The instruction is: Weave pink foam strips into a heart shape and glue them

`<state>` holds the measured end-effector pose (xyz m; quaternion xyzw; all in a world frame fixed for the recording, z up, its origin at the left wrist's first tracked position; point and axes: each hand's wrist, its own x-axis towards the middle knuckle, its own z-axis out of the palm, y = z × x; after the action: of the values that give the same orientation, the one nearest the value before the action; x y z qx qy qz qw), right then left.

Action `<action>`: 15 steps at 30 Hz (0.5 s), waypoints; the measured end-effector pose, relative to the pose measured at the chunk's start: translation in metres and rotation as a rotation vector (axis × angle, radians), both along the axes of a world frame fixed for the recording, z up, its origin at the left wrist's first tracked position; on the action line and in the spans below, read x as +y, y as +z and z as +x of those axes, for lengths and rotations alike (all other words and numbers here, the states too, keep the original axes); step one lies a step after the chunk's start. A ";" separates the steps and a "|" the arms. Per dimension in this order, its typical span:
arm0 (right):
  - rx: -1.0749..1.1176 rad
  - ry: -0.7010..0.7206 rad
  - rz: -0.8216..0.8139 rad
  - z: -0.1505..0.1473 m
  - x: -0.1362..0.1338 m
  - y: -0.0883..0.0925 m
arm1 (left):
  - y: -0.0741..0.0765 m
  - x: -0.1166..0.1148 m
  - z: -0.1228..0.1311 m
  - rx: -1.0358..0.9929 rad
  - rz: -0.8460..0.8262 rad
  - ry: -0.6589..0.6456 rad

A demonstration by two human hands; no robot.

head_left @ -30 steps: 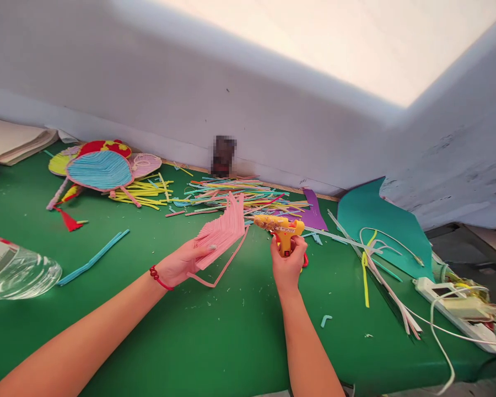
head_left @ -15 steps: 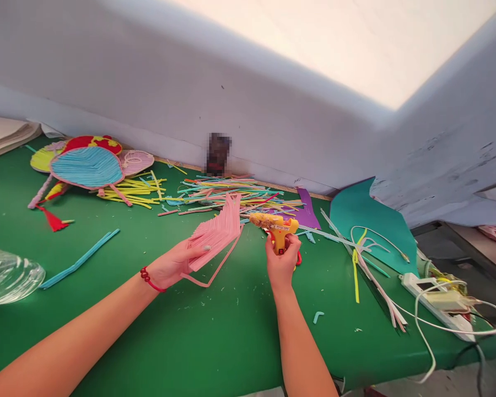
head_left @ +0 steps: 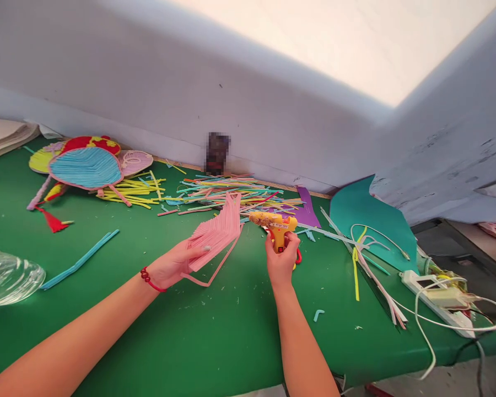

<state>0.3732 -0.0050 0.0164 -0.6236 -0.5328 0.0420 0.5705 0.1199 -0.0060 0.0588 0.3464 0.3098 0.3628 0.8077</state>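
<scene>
My left hand (head_left: 171, 266) is closed on a pink fan-shaped piece made of strips (head_left: 217, 231), held above the green table (head_left: 215, 336), with a loose pink strip looping below it. My right hand (head_left: 281, 263) grips the handle of a yellow glue gun (head_left: 275, 226). The gun's nozzle points left toward the upper right edge of the pink piece, close to it; I cannot tell whether it touches. A red bracelet circles my left wrist.
Several coloured strips (head_left: 227, 194) lie piled by the wall. Finished woven fans (head_left: 85, 167) sit at the back left. A clear plastic bottle (head_left: 6, 274) lies at the left edge. Teal sheet (head_left: 366, 218), purple sheet (head_left: 306, 208), power strip (head_left: 436, 298) and white cables are on the right.
The view shifted slightly, so everything sits a bit further left and lower. Both hands keep their hold, and the glue gun's nozzle has stayed close to the pink piece.
</scene>
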 end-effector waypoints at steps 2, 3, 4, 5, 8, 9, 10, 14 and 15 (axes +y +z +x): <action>-0.010 -0.006 -0.003 0.000 0.000 -0.001 | 0.001 0.000 0.000 -0.001 -0.009 0.000; -0.013 -0.008 -0.006 0.001 0.001 -0.001 | 0.001 0.000 0.000 -0.002 -0.011 0.000; -0.012 -0.008 -0.010 0.001 0.001 -0.002 | 0.001 0.000 0.000 -0.002 -0.013 0.000; -0.011 -0.009 -0.015 0.001 0.001 -0.002 | 0.001 0.000 0.000 -0.004 -0.014 0.001; 0.000 -0.013 -0.024 0.002 0.002 -0.003 | 0.001 0.000 0.000 -0.008 -0.018 -0.002; 0.003 -0.014 -0.026 0.002 0.002 -0.003 | 0.000 0.000 -0.001 -0.007 -0.016 -0.004; 0.006 -0.013 -0.026 0.002 0.002 -0.003 | 0.000 0.000 -0.001 -0.006 -0.011 -0.006; 0.014 -0.013 -0.037 0.001 0.001 -0.002 | -0.002 0.000 -0.001 0.008 0.030 -0.010; 0.018 -0.012 -0.042 0.001 0.001 -0.001 | -0.002 0.000 -0.002 0.014 0.041 -0.015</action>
<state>0.3741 -0.0040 0.0151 -0.6382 -0.5230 0.0552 0.5622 0.1183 -0.0061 0.0564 0.3679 0.3052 0.3607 0.8009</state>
